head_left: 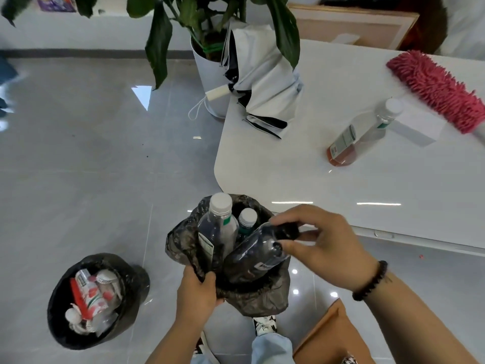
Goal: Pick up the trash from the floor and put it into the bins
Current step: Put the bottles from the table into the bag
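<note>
I hold the right hand (319, 245) pinched on the base end of a clear plastic bottle (258, 252). The bottle's long axis runs down and away from that hand, its far end already inside the mouth of the lined bin (249, 298) directly beneath. The left hand (195, 291) grips the liner at the near rim, steadying it. Two capped bottles (217, 227) stand upright just beyond the held one, crowding the opening. The held bottle is transparent, crumpled and label-bearing. My judgement: pushing it in lengthwise fits best.
</note>
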### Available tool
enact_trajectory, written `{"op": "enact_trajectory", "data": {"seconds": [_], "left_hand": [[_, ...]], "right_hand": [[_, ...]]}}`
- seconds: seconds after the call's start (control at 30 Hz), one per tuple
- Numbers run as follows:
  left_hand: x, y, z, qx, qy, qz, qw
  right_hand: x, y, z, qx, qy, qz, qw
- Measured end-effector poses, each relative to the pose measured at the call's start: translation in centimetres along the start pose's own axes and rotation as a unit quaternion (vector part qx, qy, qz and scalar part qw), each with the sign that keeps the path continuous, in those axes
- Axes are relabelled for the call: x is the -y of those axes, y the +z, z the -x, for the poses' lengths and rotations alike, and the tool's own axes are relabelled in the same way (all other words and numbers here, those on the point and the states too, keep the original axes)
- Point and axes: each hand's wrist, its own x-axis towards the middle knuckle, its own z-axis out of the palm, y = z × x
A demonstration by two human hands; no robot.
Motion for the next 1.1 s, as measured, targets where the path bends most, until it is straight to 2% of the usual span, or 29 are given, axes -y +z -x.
{"op": "enact_trajectory", "data": {"seconds": [0.17,0.43,0.67,0.73,0.8,0.9,0.97,1.1], "left_hand": [[0.1,-1.2,0.0,0.007,0.019,0.025,0.999],[0.8,-3.3,0.3,-0.007,0.025,0.029,0.999],[0.6,-3.9,0.7,0.010,-0.017,0.081,0.997],[0.1,-3.8,1.2,0.017,-0.023,0.101,0.994],[-0.6,-3.5,1.7,0.018,-0.029,0.124,0.992],[-1.1,-2.8,2.2,0.012,-0.043,0.150,0.988],[-1.3,-2.4,2.1,0.010,-0.054,0.163,0.985],[-1.8,-1.4,2.0,0.001,-0.063,0.177,0.982]], "right_hand": [[-1.5,5.0,-1.0,0.061,0.007,0.029,0.998],[-1.9,8.5,-2.4,0.039,0.003,0.033,0.999],[-1.3,8.3,-3.4,0.043,0.024,-0.027,0.998],[-1.5,6.9,-3.8,-0.016,0.039,-0.089,0.995],[-2.1,4.4,-4.7,-0.121,0.075,-0.149,0.979],[-4.3,0.1,-6.2,-0.255,0.124,-0.129,0.950],[-5.8,-2.2,-7.4,-0.293,0.155,-0.062,0.941],[-6.4,-6.3,-9.6,-0.287,0.176,0.011,0.941]]}}
